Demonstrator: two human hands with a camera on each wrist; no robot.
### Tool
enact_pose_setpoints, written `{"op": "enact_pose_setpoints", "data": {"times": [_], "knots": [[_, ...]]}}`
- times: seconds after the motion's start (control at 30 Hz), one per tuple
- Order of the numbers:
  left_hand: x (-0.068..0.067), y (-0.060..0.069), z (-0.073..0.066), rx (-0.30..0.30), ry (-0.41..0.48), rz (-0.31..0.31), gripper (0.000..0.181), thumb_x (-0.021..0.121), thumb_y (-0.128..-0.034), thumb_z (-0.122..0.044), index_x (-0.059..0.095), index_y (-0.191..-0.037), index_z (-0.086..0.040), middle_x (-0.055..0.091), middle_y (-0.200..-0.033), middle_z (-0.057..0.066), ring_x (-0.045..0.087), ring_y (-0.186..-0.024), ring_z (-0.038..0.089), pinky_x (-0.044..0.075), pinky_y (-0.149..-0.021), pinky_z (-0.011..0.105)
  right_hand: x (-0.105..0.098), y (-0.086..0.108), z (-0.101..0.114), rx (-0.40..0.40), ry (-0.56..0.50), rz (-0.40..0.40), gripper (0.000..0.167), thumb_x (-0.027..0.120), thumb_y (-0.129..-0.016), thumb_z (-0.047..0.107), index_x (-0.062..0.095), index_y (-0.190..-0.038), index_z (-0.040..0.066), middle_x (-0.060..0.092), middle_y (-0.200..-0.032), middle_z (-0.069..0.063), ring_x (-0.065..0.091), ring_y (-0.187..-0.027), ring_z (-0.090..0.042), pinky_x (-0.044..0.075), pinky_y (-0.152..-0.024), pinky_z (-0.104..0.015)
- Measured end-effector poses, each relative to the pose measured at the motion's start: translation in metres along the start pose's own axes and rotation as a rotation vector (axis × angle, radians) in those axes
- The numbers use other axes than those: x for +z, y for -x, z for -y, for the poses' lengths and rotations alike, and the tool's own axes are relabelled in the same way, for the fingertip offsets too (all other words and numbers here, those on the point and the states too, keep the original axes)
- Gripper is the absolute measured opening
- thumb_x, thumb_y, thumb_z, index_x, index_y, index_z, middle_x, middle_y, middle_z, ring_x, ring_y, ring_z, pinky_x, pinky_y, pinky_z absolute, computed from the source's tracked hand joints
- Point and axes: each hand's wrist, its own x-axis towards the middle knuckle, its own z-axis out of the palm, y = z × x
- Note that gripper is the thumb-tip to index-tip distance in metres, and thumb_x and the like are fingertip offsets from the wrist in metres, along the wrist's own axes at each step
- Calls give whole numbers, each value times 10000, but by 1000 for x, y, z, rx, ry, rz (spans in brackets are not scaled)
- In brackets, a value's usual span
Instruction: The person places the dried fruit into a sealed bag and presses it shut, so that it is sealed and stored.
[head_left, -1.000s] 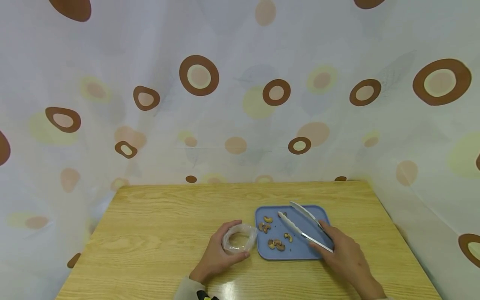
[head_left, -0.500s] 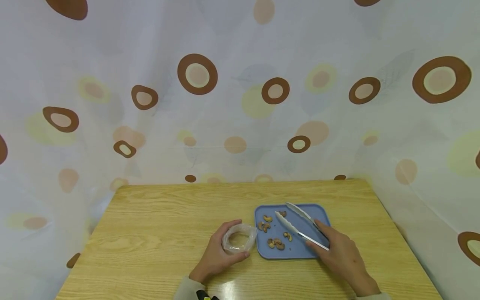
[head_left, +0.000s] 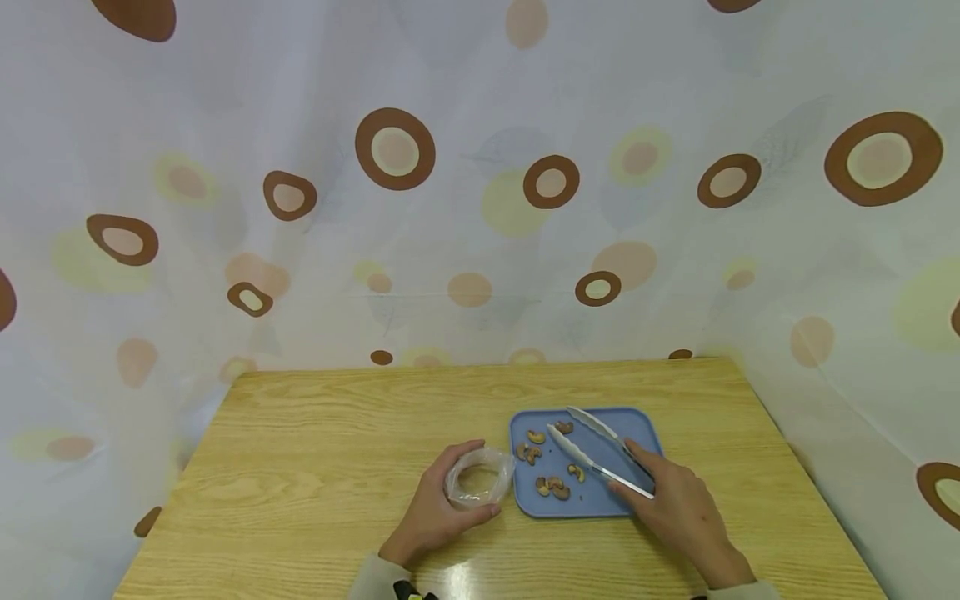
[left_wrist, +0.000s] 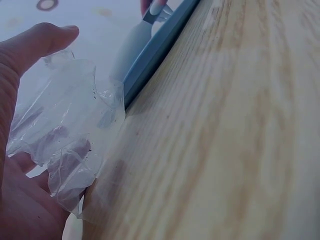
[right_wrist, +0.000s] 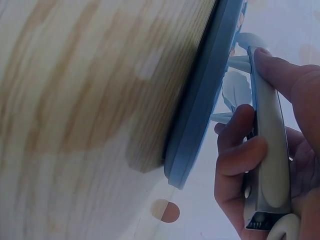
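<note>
My left hand (head_left: 431, 515) curves its thumb and fingers round a clear plastic bag (head_left: 501, 482), whose mouth faces up beside the tray's left edge. Crinkled film of the bag (left_wrist: 60, 107) fills the space inside that hand in the left wrist view. A pair of metal tongs (head_left: 572, 448) is held in my right hand (head_left: 686, 510), with the two arms spread apart over the blue tray (head_left: 643, 422). Brown-skinned cashews (head_left: 555, 487) lie scattered on the tray, mostly on its left half. One cashew (head_left: 565, 427) is between the tongs' tips. The right wrist view shows fingers wrapped about the tongs' handle (right_wrist: 270, 150).
Everything stands on a light wooden table (head_left: 330, 450). A pale sheet with brown and yellow round patterns (head_left: 465, 208) hangs behind the table and along its sides. Small dark crumbs dot the tray.
My right hand has shifted slightly left with the tongs, bringing their spread tips around the cashew near the tray's back. My left hand and the bag have stayed in place.
</note>
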Motion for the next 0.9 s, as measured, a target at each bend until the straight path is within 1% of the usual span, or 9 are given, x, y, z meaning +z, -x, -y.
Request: {"op": "enact_pose_setpoints", "data": {"times": [0.23,0.43,0.7,0.83,0.9], "knots": [[0,0,0,8,-5,-8,856,965,-821,-267,567,-1570,-145,679,-1457,5,653,-1281,228,519,-1074,356,0,0,0,-5,16,-2,747,863,-942,378,601,-1549,29,698,-1383,-337,720,-1205,-526,618,-839,-598],[0,-1,0,30,-16,-4,862,967,-818,-280,566,-1568,-141,680,-1461,11,656,-1287,241,516,-1082,353,2,-1,0,0,22,14,712,859,-949,362,619,-1534,34,702,-1378,-332,734,-1174,-521,627,-801,-583],[-1,-2,1,30,-13,-3,858,966,-820,-272,567,-1567,-136,682,-1450,12,658,-1284,262,515,-1075,342,3,-1,-1,14,17,-12,646,859,-954,320,653,-1511,66,709,-1382,-307,750,-1147,-498,622,-719,-510],[0,-2,1,20,-9,-2,854,963,-825,-264,564,-1570,-137,683,-1449,15,658,-1279,261,520,-1067,347,3,0,-1,23,21,-17,633,860,-952,320,664,-1505,81,714,-1376,-301,769,-1102,-478,603,-677,-469],[0,-1,1,14,-5,-2,854,963,-825,-262,563,-1570,-137,681,-1453,14,656,-1284,257,518,-1073,351,3,0,-1,24,19,-16,629,864,-949,320,670,-1500,85,716,-1369,-305,784,-1053,-454,578,-639,-432]]}}
